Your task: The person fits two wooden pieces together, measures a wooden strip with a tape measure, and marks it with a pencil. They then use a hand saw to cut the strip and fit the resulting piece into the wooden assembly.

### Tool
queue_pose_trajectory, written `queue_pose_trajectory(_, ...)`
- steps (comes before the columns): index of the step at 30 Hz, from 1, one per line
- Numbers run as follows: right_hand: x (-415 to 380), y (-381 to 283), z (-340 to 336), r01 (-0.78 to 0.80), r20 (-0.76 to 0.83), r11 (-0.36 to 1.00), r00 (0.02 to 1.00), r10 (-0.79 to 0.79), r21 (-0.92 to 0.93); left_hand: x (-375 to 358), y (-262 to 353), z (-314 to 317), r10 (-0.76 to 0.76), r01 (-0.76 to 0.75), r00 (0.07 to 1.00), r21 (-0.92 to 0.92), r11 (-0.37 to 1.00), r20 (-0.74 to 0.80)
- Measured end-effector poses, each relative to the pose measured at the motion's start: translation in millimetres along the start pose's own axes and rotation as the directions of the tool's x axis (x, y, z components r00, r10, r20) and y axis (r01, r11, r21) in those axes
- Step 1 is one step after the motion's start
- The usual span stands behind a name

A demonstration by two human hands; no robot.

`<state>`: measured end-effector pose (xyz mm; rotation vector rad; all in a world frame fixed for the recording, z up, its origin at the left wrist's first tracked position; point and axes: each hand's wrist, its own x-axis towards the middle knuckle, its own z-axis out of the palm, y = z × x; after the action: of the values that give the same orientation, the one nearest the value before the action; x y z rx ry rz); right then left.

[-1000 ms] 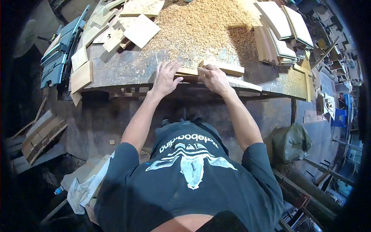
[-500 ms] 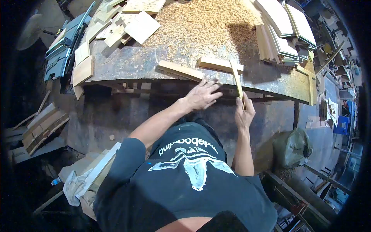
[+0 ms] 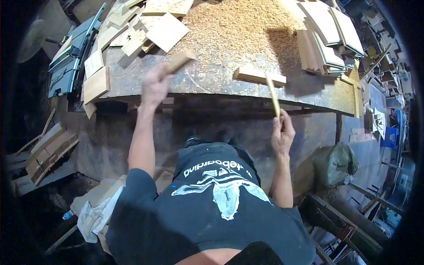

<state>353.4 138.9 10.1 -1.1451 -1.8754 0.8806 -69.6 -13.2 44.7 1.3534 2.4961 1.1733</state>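
My left hand (image 3: 154, 88), slightly blurred by motion, is closed around one end of a wooden block (image 3: 181, 61) over the front left part of the workbench (image 3: 216, 85). The block slants up and to the right, out beyond my fingers. Just off the bench's front edge, my right hand (image 3: 283, 134) pinches the lower end of a thin wooden strip (image 3: 272, 93). The strip points away from me, and its far end overlaps a second wooden block (image 3: 259, 77) lying near the edge.
Sawdust (image 3: 234, 31) covers the back of the bench. Loose wood offcuts (image 3: 168, 33) lie at the left, and stacked boards (image 3: 320, 26) stand at the right. A teal machine (image 3: 73, 57) adjoins the left side. A filled sack (image 3: 335, 164) sits on the floor at the right.
My left hand has picked up the left wooden block from the bench edge and swung it leftward and farther over the bench. My right hand still holds the strip, slightly lower in view.
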Motion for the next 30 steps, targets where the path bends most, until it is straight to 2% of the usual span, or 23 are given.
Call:
queue_pose_trajectory(1, 3, 0, 6, -0.013, -0.036, 0.999, 0.999, 0.012, -0.037, -1, -30, -18, -0.008, 0.014, 0.99, 0.045, 0.999, -0.138)
queue_pose_trajectory(3, 6, 0, 23, 0.149, -0.063, 0.948, 0.983, -0.173, -0.282, -12, -62, -57, -0.156, 0.189, 0.948, 0.094, 0.978, -0.276)
queue_pose_trajectory(5, 5, -25, 41, 0.242, 0.12, 0.864, 0.97, -0.211, -0.441, -24, -102, -73, -0.158, 0.178, 0.933, 0.034, 0.983, -0.322)
queue_pose_trajectory(7, -7, -38, 77, 0.085, 0.141, 0.93, 0.989, -0.036, -0.358, -44, -112, -89, -0.13, 0.171, 0.88, 0.049, 0.984, -0.458)
queue_pose_trajectory(9, -21, -28, 114, -0.008, 0.114, 0.88, 0.991, 0.07, -0.475, -63, -125, -103, -0.167, 0.22, 0.864, 0.059, 0.974, -0.475)
queue_pose_trajectory(11, -31, -40, 157, -0.035, -0.019, 0.934, 0.999, 0.03, -0.356, -71, -134, -111, -0.204, 0.271, 0.84, 0.062, 0.961, -0.503)
queue_pose_trajectory(12, -36, -59, 183, 0.06, 0.077, 0.923, 0.996, -0.034, -0.379, -72, -132, -119, -0.197, 0.269, 0.824, 0.059, 0.961, -0.532)
queue_pose_trajectory(13, -45, -89, 211, 0.13, 0.252, 0.886, 0.967, -0.015, -0.445, -70, -132, -127, -0.187, 0.262, 0.81, 0.058, 0.963, -0.555)
queue_pose_trajectory(14, -51, -122, 239, 0.212, 0.482, 0.865, 0.875, 0.039, -0.454, -66, -132, -135, -0.15, 0.231, 0.816, 0.077, 0.97, -0.558)
queue_pose_trajectory(15, -63, -125, 271, 0.372, 0.653, 0.894, 0.746, -0.129, -0.249, -58, -132, -142, -0.148, 0.222, 0.824, 0.072, 0.972, -0.547)
queue_pose_trajectory(16, -61, -141, 288, 0.505, 0.743, 0.861, 0.552, -0.378, 0.062, -48, -131, -150, -0.089, 0.174, 0.852, 0.118, 0.978, -0.517)
queue_pose_trajectory(17, -61, -155, 303, 0.536, 0.797, 0.839, 0.465, -0.386, 0.093, -38, -129, -158, -0.031, 0.124, 0.875, 0.162, 0.979, -0.483)
queue_pose_trajectory(18, -57, -165, 304, 0.485, 0.74, 0.865, 0.534, -0.408, 0.127, -26, -122, -161, 0.017, 0.035, 0.896, 0.11, 0.993, -0.445)
queue_pose_trajectory(19, -52, -175, 307, 0.438, 0.678, 0.883, 0.598, -0.426, 0.168, -15, -118, -160, 0.019, 0.031, 0.898, 0.107, 0.994, -0.439)
queue_pose_trajectory(21, -45, -176, 293, 0.415, 0.654, 0.907, 0.705, -0.275, -0.066, -1, -110, -153, 0.111, -0.105, 0.968, 0.042, 0.994, -0.223)
queue_pose_trajectory(22, -42, -167, 280, 0.372, 0.627, 0.917, 0.751, -0.206, -0.145, 2, -107, -144, 0.165, -0.156, 0.976, 0.077, 0.985, -0.143)
queue_pose_trajectory(23, -42, -158, 264, 0.315, 0.565, 0.923, 0.813, -0.141, -0.223, 5, -106, -132, 0.221, -0.213, 0.973, 0.107, 0.971, -0.068)
queue_pose_trajectory(24, -47, -138, 248, 0.277, 0.443, 0.924, 0.886, -0.139, -0.264, 5, -108, -116, 0.184, -0.184, 0.982, 0.0, 0.983, 0.033)
queue_pose_trajectory(25, -47, -129, 224, 0.212, 0.382, 0.923, 0.921, -0.078, -0.322, 2, -110, -97, 0.155, -0.141, 0.978, -0.107, 0.984, 0.137)
queue_pose_trajectory(26, -52, -113, 203, 0.089, 0.281, 0.925, 0.959, 0.02, -0.37, 1, -106, -79, 0.205, -0.193, 0.963, -0.086, 0.977, 0.177)
queue_pose_trajectory(28, -56, -87, 164, -0.005, 0.063, 0.915, 0.997, 0.034, -0.405, -2, -93, -39, 0.298, -0.293, 0.926, -0.06, 0.954, 0.233)
queue_pose_trajectory(29, -50, -81, 147, 0.012, 0.031, 0.889, 1.0, 0.002, -0.458, -3, -86, -18, 0.343, -0.341, 0.906, -0.052, 0.939, 0.247)
queue_pose_trajectory(30, -43, -85, 135, -0.034, 0.027, 0.888, 0.998, 0.053, -0.458, 0, -81, 3, 0.345, -0.342, 0.906, -0.057, 0.938, 0.244)
